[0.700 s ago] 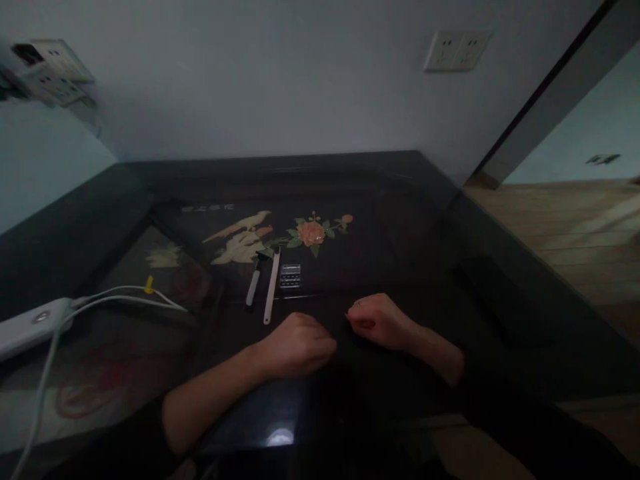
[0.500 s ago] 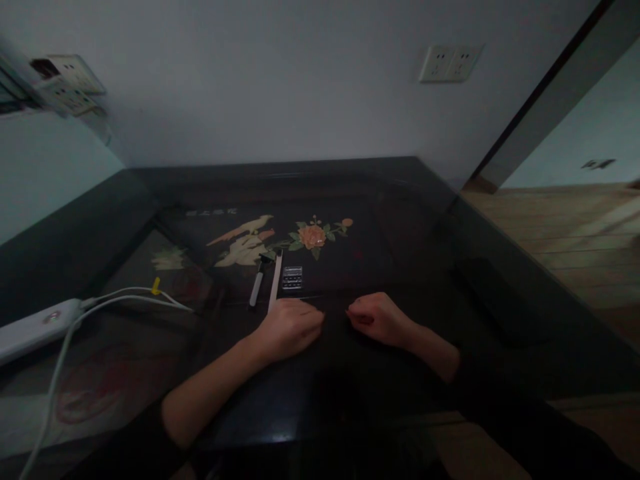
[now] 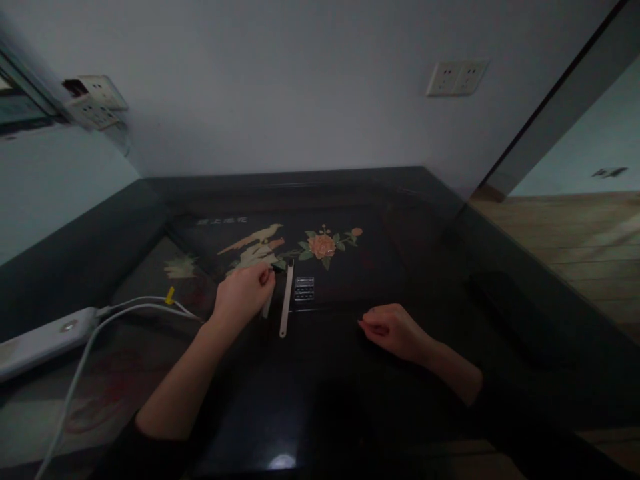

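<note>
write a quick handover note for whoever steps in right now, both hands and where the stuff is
Left hand: over the small dark-headed tool, fingers at its head; grip unclear in the dim light.
Right hand: loosely curled, resting on the dark table, holding nothing.
Things: long pale strip lies just right of the tool; small metal block lies right of the strip, apart from it. Power strip and white cables sit at far left.
Done: nothing lifted. Left: tool, strip and block all on the table.
</note>
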Tool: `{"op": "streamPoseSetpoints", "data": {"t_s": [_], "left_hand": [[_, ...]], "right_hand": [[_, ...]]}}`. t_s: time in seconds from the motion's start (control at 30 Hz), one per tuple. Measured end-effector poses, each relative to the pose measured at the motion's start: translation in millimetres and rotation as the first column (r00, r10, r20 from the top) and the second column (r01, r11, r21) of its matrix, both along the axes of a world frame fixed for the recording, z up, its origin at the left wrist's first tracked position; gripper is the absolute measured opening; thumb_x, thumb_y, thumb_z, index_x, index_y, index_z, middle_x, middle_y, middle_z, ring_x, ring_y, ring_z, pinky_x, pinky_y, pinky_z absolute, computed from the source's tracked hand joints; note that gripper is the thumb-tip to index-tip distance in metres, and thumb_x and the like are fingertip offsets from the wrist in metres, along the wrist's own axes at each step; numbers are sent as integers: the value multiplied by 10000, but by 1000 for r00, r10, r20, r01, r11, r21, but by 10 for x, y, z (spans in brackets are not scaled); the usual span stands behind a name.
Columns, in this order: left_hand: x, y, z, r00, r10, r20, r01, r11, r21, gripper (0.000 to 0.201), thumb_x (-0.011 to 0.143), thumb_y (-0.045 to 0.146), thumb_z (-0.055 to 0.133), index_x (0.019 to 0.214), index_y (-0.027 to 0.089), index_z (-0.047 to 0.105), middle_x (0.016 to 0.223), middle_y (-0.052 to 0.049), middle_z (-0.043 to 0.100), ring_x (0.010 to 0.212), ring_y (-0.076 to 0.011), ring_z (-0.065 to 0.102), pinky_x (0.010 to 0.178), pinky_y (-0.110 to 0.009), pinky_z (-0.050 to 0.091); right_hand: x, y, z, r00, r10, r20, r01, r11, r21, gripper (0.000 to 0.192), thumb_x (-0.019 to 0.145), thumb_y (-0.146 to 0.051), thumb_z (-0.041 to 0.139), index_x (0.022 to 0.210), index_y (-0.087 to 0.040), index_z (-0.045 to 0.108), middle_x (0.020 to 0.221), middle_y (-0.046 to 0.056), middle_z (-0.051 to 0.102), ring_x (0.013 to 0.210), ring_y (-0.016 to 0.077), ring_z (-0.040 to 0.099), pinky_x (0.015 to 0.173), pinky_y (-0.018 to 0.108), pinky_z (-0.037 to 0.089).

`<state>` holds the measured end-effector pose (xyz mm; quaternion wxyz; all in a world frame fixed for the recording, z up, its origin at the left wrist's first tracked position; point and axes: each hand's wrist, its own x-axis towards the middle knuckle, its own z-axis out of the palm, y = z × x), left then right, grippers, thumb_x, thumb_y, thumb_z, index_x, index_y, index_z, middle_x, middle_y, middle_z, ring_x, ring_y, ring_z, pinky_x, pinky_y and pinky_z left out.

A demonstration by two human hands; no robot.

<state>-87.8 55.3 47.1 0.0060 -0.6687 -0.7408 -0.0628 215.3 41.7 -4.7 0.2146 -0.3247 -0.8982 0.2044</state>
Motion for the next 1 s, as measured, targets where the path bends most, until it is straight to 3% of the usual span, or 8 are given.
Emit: {"op": "streamPoseSetpoints", "data": {"t_s": [0.27, 0.57, 0.8, 1.0], "left_hand": [[-17, 18, -73, 994, 99, -46, -107, 969, -223, 431, 865, 561, 382, 898, 233, 660, 872, -115, 723, 812, -336, 697, 677, -409, 507], [25, 45, -170, 996, 93, -16, -94, 969, -228, 344, 850, 426, 434, 840, 169, 661, 851, -179, 719, 835, -377, 699, 707, -451, 517], [-41, 102, -186, 973, 2, 232, 17, 997, -81, 223, 874, 365, 450, 903, 181, 572, 743, -89, 674, 724, -261, 671, 697, -362, 486], [353, -125, -57, 811, -177, 557, 192, 981, 32, 222, 912, 405, 416, 976, 203, 483, 739, 14, 590, 577, -137, 583, 561, -243, 453]], "right_hand": [[-30, -24, -4, 1000, 26, 6, -26, 1000, -13, 347, 892, -183, 431, 579, -211, 286, 530, -45, 375, 481, 92, 387, 506, 219, 260], [-15, -20, 25, 1000, 12, 4, -12, 1000, -28, 368, 896, -189, 440, 581, -214, 253, 530, -47, 365, 474, 91, 385, 507, 219, 265], [6, 7, 8, 1000, -8, -21, 7, 1000, -19, 360, 895, -198, 446, 581, -212, 272, 532, -50, 361, 483, 92, 384, 518, 225, 262], [-17, -9, 128, 991, -77, -113, 75, 997, -19, 387, 888, -219, 472, 569, -211, 254, 525, -62, 313, 470, 78, 331, 504, 220, 256]]}}
